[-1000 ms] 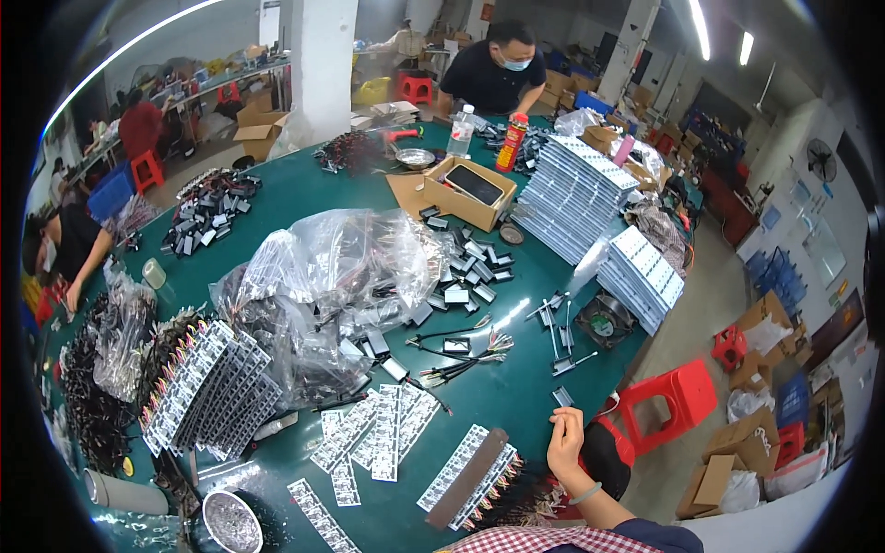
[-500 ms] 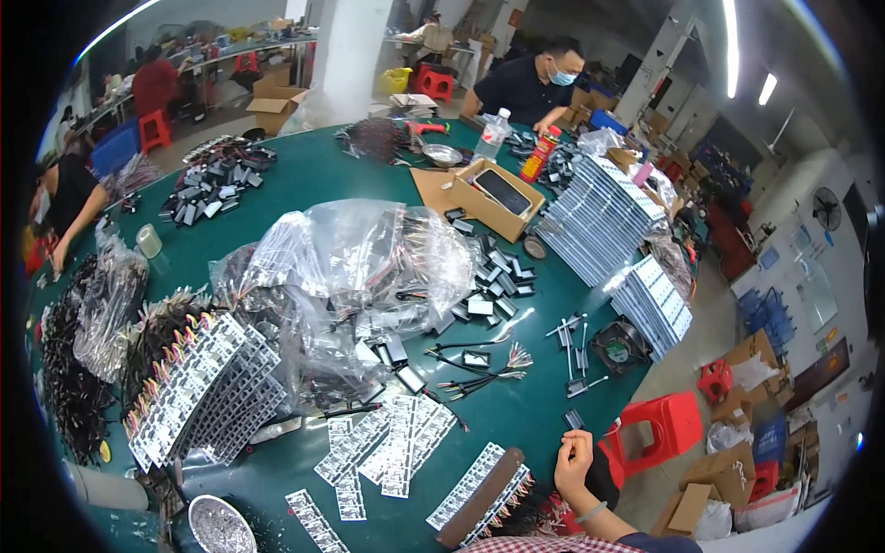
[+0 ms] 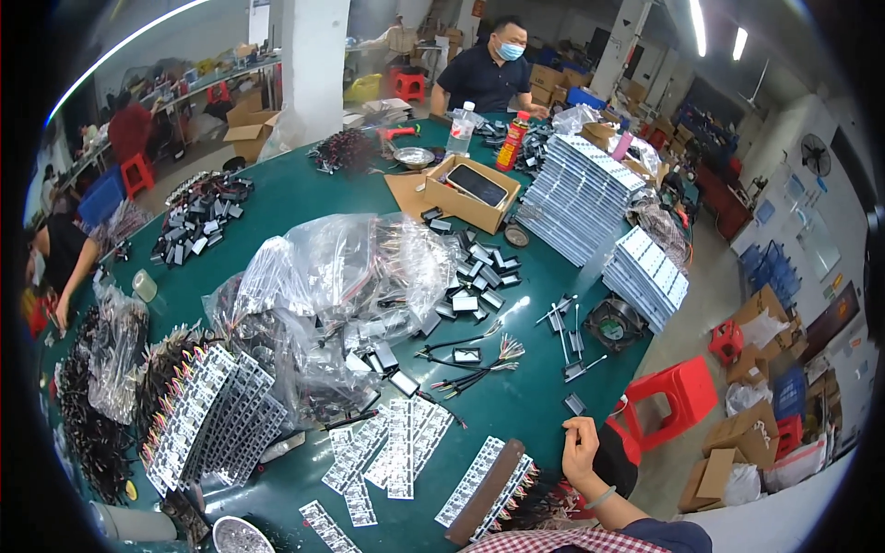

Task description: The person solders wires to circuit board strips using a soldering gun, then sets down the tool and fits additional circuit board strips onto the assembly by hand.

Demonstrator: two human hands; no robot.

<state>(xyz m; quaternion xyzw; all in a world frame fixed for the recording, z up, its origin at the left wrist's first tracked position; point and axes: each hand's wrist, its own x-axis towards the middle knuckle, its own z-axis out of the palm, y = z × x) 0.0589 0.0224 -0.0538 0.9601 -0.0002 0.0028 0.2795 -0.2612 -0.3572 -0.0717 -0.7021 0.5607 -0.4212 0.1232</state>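
My right hand (image 3: 581, 450) is raised at the table's near right edge, its fingers curled in with nothing visible in them. A band circles its wrist. Just beyond the fingertips lies a small black case (image 3: 575, 404), apart from the hand. To the hand's left, a brown bar (image 3: 485, 490) lies across white circuit board strips (image 3: 468, 477) that have coloured wires along one edge. More loose strips (image 3: 401, 449) overlap in the near middle. My left hand is out of view.
Clear plastic bags (image 3: 323, 267) of wired parts fill the table's middle. Stacked board panels (image 3: 207, 415) stand at left, grey stacks (image 3: 581, 194) at far right. A fan (image 3: 616, 323) sits near the right edge, beside a red stool (image 3: 671, 401). A masked person (image 3: 484, 78) is across the table.
The view has shifted, so the far side sits further left and the near strips lower down. My right hand stays by the table edge, fingers still curled.
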